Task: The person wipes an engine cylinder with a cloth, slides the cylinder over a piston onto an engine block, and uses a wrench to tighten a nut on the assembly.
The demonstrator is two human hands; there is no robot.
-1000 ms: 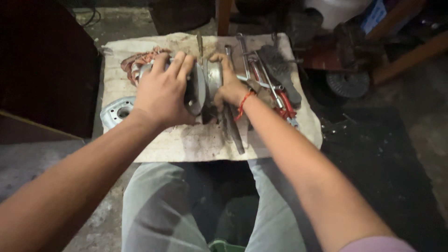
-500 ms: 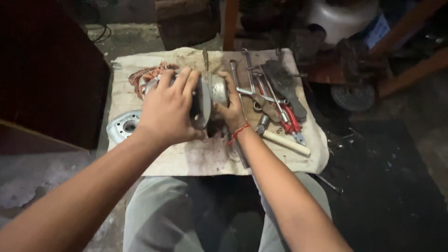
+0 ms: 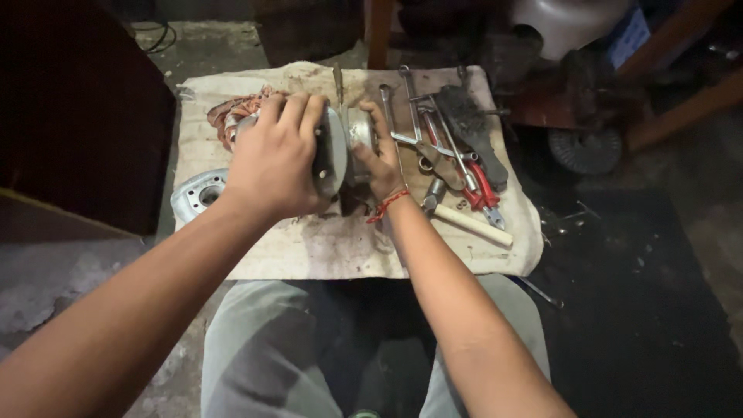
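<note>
left hand [image 3: 275, 159]: centre-left of frame, palm down over the motor housing [image 3: 334, 151], fingers [image 3: 292, 110] wrapped close together across its top edge.
right hand [image 3: 379, 155]: just right of centre, cupped against the shaft-side face of the housing, fingers curled on the metal; red thread band [image 3: 387, 205] at wrist.
motor housing: round grey metal body, on its side at upper centre of the cloth [image 3: 325, 248], clamped between both hands; mostly hidden by left hand.
copper winding [image 3: 228, 112]: reddish coil bundle at upper left of cloth, touching the housing behind the left hand.
end cover [image 3: 197, 193]: grey cast disc with centre hole, left edge of cloth, just beside left wrist.
tools: spanners [image 3: 410, 108] and dark wire brush [image 3: 472, 128] upper right of cloth; red-handled pliers [image 3: 484, 190] below them; hammer [image 3: 468, 220] with pale wooden handle lower right, near right wrist.
cloth: dirty off-white, spread over a low worktop, above the person's knees [image 3: 255, 348].
surroundings: dark floor; wheel-like part [image 3: 584, 151] at right, too dim for detail.
</note>
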